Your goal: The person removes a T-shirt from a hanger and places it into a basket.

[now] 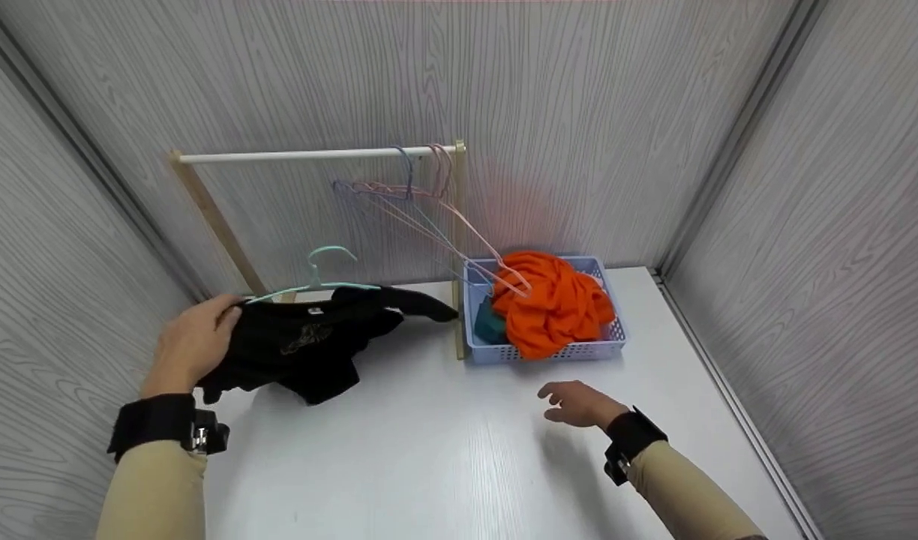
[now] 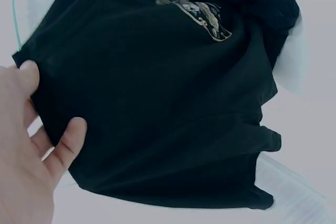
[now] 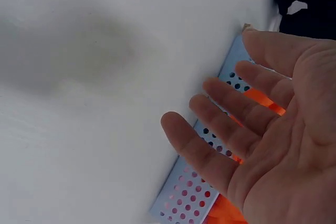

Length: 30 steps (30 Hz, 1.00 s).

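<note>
My left hand (image 1: 193,345) grips a black T-shirt (image 1: 298,352) at one shoulder edge. A mint-green hanger (image 1: 316,274) runs through the shirt's neck, its hook pointing up and off the rail. The far sleeve stretches out to the right. In the left wrist view, a gold and grey motif (image 2: 202,17) shows on the shirt front, and my thumb and fingers hold its border. My right hand (image 1: 579,403), loosely spread and holding nothing, hovers over the white table in front of the blue basket (image 1: 545,351). The right wrist view shows its bare palm (image 3: 283,150).
A rack with a white rail (image 1: 279,156) and wooden posts stands at the back left. Several pink and blue hangers (image 1: 429,191) hang at its right end, slanting over the basket. Inside the basket lie an orange cloth (image 1: 553,307) and a teal cloth (image 1: 490,324). Grey panel walls enclose the table.
</note>
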Motion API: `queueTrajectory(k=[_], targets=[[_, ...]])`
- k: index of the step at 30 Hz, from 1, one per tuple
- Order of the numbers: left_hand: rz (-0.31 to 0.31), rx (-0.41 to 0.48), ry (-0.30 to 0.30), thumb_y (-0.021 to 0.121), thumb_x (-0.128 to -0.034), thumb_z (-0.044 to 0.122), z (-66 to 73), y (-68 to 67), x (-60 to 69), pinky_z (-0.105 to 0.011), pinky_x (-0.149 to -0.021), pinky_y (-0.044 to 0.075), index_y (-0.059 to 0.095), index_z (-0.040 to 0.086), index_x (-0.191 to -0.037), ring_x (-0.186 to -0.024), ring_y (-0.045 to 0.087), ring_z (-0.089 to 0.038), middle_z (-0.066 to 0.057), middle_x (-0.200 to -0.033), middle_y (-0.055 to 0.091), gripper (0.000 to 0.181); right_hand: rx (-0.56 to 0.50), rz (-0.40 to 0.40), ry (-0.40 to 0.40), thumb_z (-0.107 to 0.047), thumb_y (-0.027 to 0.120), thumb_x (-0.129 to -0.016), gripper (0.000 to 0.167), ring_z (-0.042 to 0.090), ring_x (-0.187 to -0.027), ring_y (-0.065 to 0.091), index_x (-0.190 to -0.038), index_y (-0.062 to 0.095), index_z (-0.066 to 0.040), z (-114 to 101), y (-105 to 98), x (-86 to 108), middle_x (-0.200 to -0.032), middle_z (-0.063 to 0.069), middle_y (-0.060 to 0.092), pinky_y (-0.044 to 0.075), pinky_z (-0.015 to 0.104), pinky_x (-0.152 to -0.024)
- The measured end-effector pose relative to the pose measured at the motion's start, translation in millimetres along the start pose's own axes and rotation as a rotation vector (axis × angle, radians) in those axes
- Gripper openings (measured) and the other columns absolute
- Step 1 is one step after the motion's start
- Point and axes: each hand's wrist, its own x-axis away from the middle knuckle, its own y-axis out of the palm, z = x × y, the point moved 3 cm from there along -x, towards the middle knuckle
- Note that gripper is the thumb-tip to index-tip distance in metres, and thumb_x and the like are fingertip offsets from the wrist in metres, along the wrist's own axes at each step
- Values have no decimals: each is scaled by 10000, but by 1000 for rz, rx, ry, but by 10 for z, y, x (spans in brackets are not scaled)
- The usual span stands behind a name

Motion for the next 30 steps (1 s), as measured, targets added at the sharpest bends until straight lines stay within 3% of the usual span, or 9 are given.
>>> queueTrajectory(k=[3, 7, 10, 14, 17, 20, 23, 27, 30], targets=[[-36, 63, 40, 364, -1061, 325, 113, 15, -29, -662, -999, 357, 547, 103, -1335, -1236, 486, -495, -241, -1351, 557, 397, 20, 70, -85, -151, 661, -918, 378, 354, -1137, 608, -1278, 586, -61, -171, -84, 1, -1211, 185, 651, 463, 527, -1000], [-47, 136, 100, 401, -1054, 320, 303, 33, -76, -652, -1018, 351, 576, 114, -1312, -1246, 496, -472, -219, -1341, 576, 373, 7, 222, -178, -172, 681, -910, 535, 328, -1191, 586, -1395, 481, -65, -436, -288, 36, -1326, 163, 589, 455, 511, -1031], [-65, 184, 132, 429, -1047, 316, 469, 71, -120, -634, -1026, 361, 584, 113, -1313, -1247, 511, -453, -205, -1338, 586, 368, -58, 331, -237, -196, 704, -900, 657, 294, -1250, 547, -1469, 388, -108, -607, -462, 89, -1422, 138, 505, 474, 486, -1022], [-99, 215, 159, 447, -1040, 331, 724, 169, -209, -594, -1052, 371, 599, 129, -1297, -1267, 518, -414, -168, -1339, 598, 360, -107, 443, -344, -222, 716, -894, 674, 255, -1259, 536, -1478, 387, -149, -804, -654, 201, -1425, 95, 502, 499, 467, -995], [-95, 233, 193, 468, -1034, 308, 937, 276, -289, -562, -1059, 386, 623, 136, -1269, -1262, 538, -381, -136, -1316, 623, 330, -57, 536, -398, -256, 705, -904, 582, 217, -1238, 562, -1427, 465, -170, -910, -762, 292, -1354, 41, 576, 472, 444, -1036], [-91, 255, 216, 476, -1032, 288, 1132, 396, -355, -543, -1078, 367, 629, 138, -1266, -1266, 546, -350, -110, -1318, 629, 318, -4, 638, -400, -286, 681, -920, 482, 189, -1189, 601, -1368, 524, -200, -962, -848, 363, -1282, -6, 627, 470, 416, -1039], [-95, 267, 228, 476, -1032, 287, 1289, 496, -391, -526, -1076, 380, 628, 146, -1270, -1259, 558, -333, -97, -1315, 633, 316, 28, 742, -343, -318, 664, -929, 446, 206, -1157, 623, -1345, 544, -211, -955, -927, 432, -1257, 0, 645, 491, 425, -1001], [-101, 245, 246, 473, -1031, 285, 1423, 593, -388, -544, -1021, 425, 625, 165, -1250, -1211, 589, -345, -95, -1279, 651, 292, 57, 855, -264, -348, 657, -931, 435, 274, -1126, 637, -1324, 578, -178, -919, -1001, 507, -1216, 67, 668, 509, 470, -948], [-95, 212, 264, 476, -1028, 282, 1491, 659, -364, -565, -973, 441, 628, 189, -1213, -1150, 623, -345, -77, -1229, 677, 256, 91, 897, -279, -329, 635, -948, 367, 289, -1069, 659, -1277, 620, -168, -899, -1006, 518, -1148, 77, 694, 526, 473, -907]])
